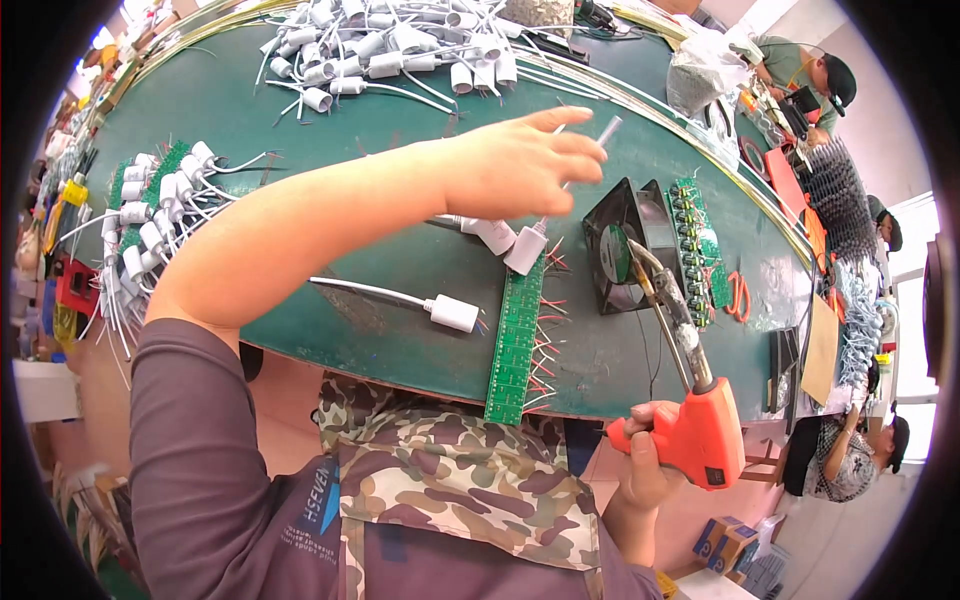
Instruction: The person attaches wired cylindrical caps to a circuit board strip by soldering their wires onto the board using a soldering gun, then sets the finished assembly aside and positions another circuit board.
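Lying well left of the long green circuit strip point(513, 345): white cabled housings point(170, 190), bunched among green boards, probably to keep one lot together. Beyond the strip, to its left: loose pile of white connectors point(390, 50), presumably stock within reach. Just left of the strip: single white connector point(453, 313), cable trailing leftward, thin leads facing the strip. Above the strip's far end: left hand point(525, 165), fingers loosely spread; white cable point(543, 222) runs behind it, grip on it impossible to tell. Strip itself: flat on the table point(600, 355), red and white wires fanned off its right edge, seemingly for access; white housing point(527, 250) at its far end. Right of the strip: black fan point(615, 255), upright, likely to clear fumes. Right of the strip's near end: right hand point(648, 470), closed round the handle of a red soldering gun point(712, 440), barrel angled up toward the fan, apparently keeping the hot end away from the body. Farthest right of the strip: component-laden boards point(700, 250); orange-handled scissors point(738, 296).
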A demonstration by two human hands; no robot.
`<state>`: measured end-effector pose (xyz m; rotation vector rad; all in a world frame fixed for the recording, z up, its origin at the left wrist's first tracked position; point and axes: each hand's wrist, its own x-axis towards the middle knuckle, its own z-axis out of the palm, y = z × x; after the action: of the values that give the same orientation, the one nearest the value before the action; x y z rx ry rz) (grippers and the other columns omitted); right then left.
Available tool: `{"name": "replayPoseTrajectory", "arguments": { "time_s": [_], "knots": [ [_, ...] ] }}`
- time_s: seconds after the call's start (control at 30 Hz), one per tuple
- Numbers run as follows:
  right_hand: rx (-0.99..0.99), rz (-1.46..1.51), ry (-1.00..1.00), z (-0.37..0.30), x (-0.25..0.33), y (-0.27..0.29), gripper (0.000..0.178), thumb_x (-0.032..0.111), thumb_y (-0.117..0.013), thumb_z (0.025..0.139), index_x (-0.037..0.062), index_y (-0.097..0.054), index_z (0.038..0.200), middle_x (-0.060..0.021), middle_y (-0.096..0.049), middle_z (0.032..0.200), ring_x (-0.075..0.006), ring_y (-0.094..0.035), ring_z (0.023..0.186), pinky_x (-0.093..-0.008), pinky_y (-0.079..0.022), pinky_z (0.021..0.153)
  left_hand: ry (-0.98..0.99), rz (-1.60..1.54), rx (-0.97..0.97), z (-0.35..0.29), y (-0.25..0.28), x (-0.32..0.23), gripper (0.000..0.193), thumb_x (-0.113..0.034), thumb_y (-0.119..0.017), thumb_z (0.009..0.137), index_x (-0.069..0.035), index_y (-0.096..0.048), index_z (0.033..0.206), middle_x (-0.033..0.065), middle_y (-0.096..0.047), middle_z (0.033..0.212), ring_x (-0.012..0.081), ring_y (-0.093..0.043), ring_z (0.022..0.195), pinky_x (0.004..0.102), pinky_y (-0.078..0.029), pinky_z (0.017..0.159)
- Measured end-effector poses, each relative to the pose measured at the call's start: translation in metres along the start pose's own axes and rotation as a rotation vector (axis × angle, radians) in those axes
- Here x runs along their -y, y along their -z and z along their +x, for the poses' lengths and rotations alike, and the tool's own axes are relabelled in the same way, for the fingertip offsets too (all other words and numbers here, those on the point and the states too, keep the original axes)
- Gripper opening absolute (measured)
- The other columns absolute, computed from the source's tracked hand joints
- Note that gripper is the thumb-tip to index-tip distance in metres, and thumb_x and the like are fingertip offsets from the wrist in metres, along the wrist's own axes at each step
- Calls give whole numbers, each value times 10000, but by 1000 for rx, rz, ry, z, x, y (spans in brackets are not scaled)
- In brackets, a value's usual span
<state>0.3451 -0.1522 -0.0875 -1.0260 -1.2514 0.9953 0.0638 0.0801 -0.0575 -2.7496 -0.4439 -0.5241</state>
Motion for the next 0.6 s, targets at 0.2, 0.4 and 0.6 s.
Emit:
{"name": "replayPoseTrajectory", "arguments": {
  "time_s": [0.2,0.4,0.6],
  "knots": [
    [-9,15,-6,-4,1,4,321,126,-702,848,-58,-562,1070,-139,-595,993,-165,-578,768,-321,-513,686,365,-173,-268,-44,17,-31,290,-32,-695,764,-85,-655,1046,108,-597,1219,314,-558,1184,449,-447,1005],
    [105,32,-40,-1,-8,6,297,104,-701,858,-41,-618,1105,-128,-655,1028,-156,-632,823,-298,-536,754,463,-575,79,-76,30,-107,534,-208,-790,732,-69,-596,1210,135,-591,1168,325,-569,1104,447,-448,945],
    [116,-54,-36,5,-17,-3,237,109,-752,810,-38,-679,981,-114,-703,904,-144,-673,705,-275,-563,681,606,-483,-55,-77,-3,-136,297,-148,-751,750,-82,-657,1025,85,-575,935,288,-582,903,423,-448,813]
  ]
}}
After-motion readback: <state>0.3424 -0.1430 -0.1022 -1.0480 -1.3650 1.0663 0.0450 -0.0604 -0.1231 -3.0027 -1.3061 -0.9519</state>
